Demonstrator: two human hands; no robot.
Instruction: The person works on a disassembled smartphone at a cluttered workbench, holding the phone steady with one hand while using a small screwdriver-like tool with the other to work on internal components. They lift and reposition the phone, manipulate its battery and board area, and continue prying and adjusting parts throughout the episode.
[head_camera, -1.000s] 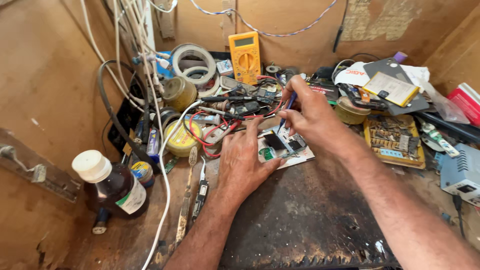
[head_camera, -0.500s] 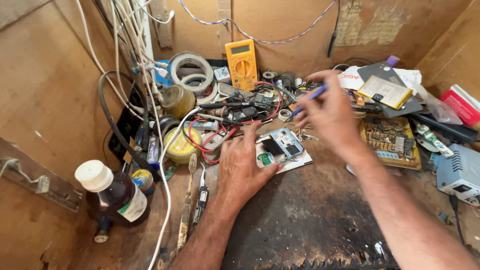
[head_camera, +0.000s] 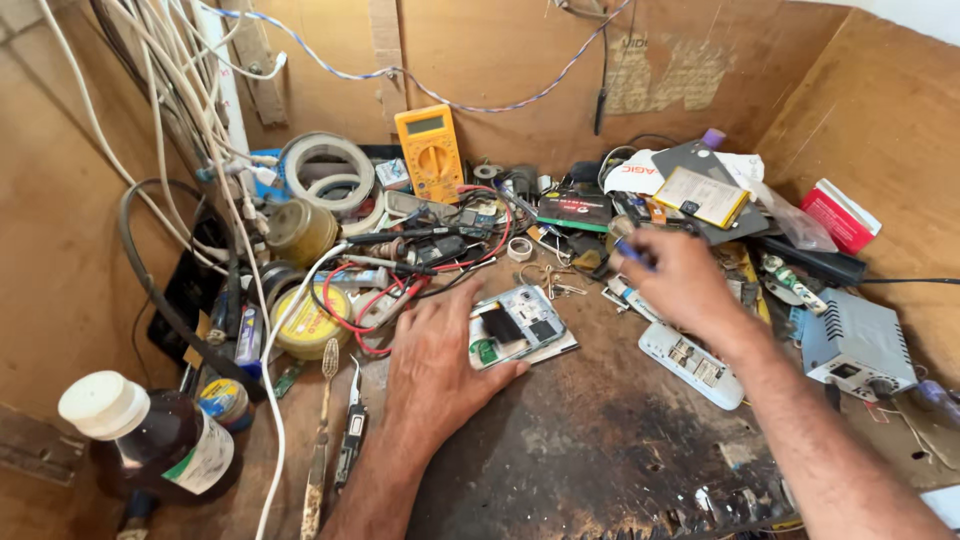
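Walls: bare brown board (head_camera: 500, 60) closes in the bench at the back and on both sides, meeting in two rear corners.
Back wall: a torn paper patch (head_camera: 650, 75) clings near the right corner; a twisted blue-and-white wire (head_camera: 330, 62) sags across it.
Left wall: a bundle of white cables (head_camera: 170, 80) hangs down.
Bench: a dark, scorched worktop (head_camera: 600, 450), worn at its front edge.
Light: even daylight, soft shadows.

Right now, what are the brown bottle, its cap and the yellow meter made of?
The bottle looks like dark brown glass or clear plastic: shiny, and you can partly see through it. Its cap seems matte white plastic. The meter looks like hard yellow-orange plastic with a smooth moulded case and a grey screen.
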